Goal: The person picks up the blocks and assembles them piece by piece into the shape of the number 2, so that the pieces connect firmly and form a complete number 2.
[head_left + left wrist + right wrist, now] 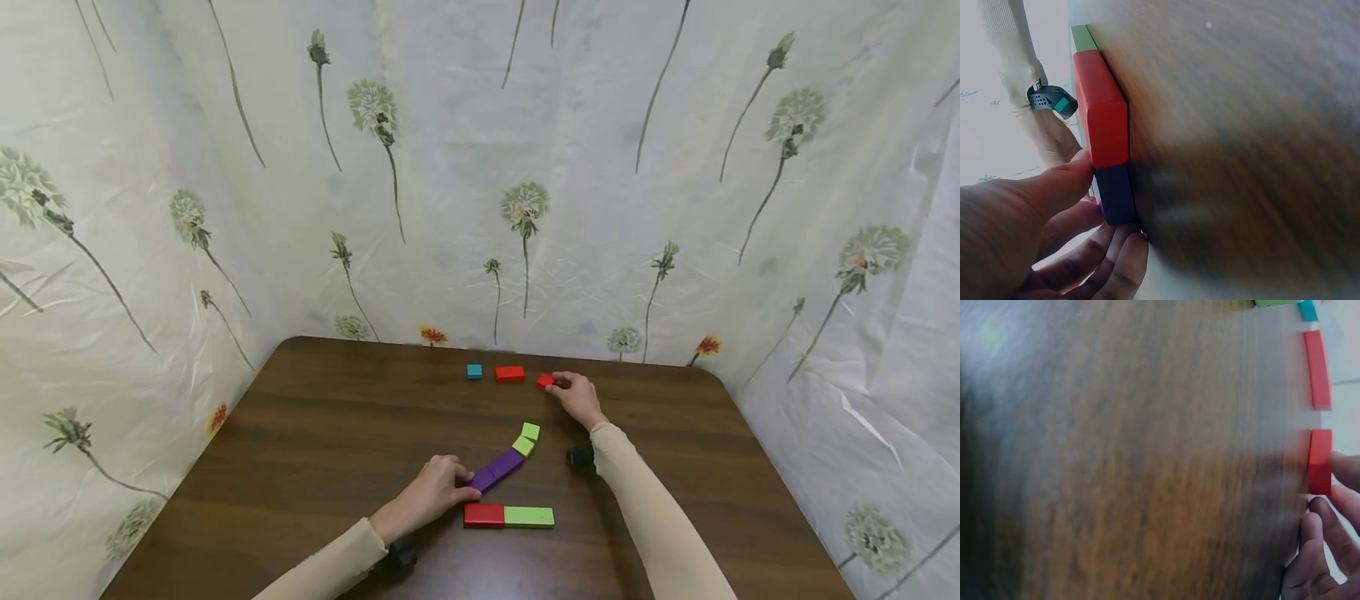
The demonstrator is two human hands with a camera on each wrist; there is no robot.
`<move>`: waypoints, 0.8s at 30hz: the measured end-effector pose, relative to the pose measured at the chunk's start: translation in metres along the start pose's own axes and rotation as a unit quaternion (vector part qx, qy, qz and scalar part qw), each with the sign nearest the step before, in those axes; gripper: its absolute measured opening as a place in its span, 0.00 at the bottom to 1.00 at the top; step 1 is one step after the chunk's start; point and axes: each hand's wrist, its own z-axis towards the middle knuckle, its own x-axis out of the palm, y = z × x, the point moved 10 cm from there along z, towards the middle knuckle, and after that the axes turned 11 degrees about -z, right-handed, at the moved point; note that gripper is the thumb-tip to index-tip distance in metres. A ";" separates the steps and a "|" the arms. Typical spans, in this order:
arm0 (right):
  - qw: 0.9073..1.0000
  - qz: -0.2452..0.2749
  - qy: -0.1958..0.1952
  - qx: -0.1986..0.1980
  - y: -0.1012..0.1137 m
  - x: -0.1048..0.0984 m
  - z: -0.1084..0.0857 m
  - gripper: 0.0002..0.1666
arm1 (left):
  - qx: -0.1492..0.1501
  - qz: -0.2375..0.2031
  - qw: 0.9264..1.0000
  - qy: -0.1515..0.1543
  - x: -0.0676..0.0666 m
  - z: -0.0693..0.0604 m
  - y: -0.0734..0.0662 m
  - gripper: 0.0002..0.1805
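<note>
My left hand [431,492] holds the near end of a purple block [482,481] between thumb and fingers. A second purple piece [507,462] and two small lime-green blocks [523,447] carry the line on, bending away toward the back. Just in front lie a red block [483,516] and a long lime-green block [529,517], end to end. Farther back, my right hand [580,400] pinches a small red block [545,382] at the table's surface; the right wrist view shows fingertips against this red block [1320,462].
Left of the right hand, a longer red block [510,374] and a small blue block [474,372] lie near the back edge of the brown wooden table [337,433]. A flower-patterned curtain [450,167] surrounds the table's back and sides. Each wrist carries a dark camera.
</note>
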 end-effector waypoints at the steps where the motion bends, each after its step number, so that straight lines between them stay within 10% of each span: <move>1: 1.000 -0.004 -0.002 0.001 0.000 -0.001 0.000 0.24 | 0.000 -0.001 1.000 0.000 0.000 0.000 0.000 0.15; 24: 0.999 -0.027 0.024 -0.004 -0.001 -0.002 -0.005 0.21 | -0.001 -0.011 1.000 0.001 0.000 -0.001 -0.002 0.15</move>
